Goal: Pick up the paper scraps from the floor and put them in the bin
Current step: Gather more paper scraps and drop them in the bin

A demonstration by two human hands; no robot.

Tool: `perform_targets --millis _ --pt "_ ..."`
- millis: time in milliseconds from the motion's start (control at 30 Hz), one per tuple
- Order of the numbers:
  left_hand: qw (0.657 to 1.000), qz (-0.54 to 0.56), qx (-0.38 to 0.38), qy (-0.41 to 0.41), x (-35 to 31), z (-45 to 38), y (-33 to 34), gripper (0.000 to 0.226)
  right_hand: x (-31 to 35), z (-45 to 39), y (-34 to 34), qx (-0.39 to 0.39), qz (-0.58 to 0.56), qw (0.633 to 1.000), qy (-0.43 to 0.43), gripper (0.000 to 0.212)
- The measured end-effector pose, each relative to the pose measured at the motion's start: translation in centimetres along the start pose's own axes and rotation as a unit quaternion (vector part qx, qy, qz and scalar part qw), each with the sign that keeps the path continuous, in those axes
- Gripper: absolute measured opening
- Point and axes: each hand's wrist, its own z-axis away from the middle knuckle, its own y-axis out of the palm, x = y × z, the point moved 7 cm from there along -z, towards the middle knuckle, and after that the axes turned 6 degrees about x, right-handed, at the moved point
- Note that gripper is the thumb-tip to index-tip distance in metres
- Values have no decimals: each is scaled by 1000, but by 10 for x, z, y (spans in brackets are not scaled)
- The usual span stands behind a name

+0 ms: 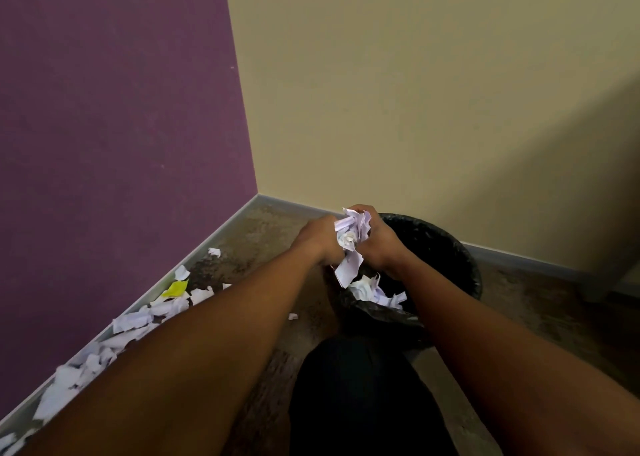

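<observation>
Holding a bunch of paper scraps (350, 239) between the left hand (320, 239) and right hand (379, 244), both closed on it, over the bin (446, 248) at middle right. Next, I think: let go, then fetch the floor scraps (138, 320) at lower left.

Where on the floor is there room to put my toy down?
Bare floor lies in the corner between the wall's skirting and the black bin, and again right of the bin. Along the purple wall it is crowded with paper scraps. Both hands hold paper over the bin.
</observation>
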Motion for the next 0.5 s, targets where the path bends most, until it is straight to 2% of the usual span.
perform_targets --millis 100,200,367,433,500 --pt "1000 25 13 13 -20 1 15 35 -17 4 -11 -5 14 1000 26 58" --pt "998 56 15 -2 -29 -2 28 49 -31 5 -17 -18 54 997 55 39" --pt "997 70 22 -14 -43 -4 35 81 -59 12 -33 -50 58 988 132 77" --pt "996 85 35 -14 -45 -4 35 91 -66 18 -35 -20 77 977 197 86" --pt "995 94 37 -5 -47 -1 33 91 -71 23 -34 11 80 964 254 95"
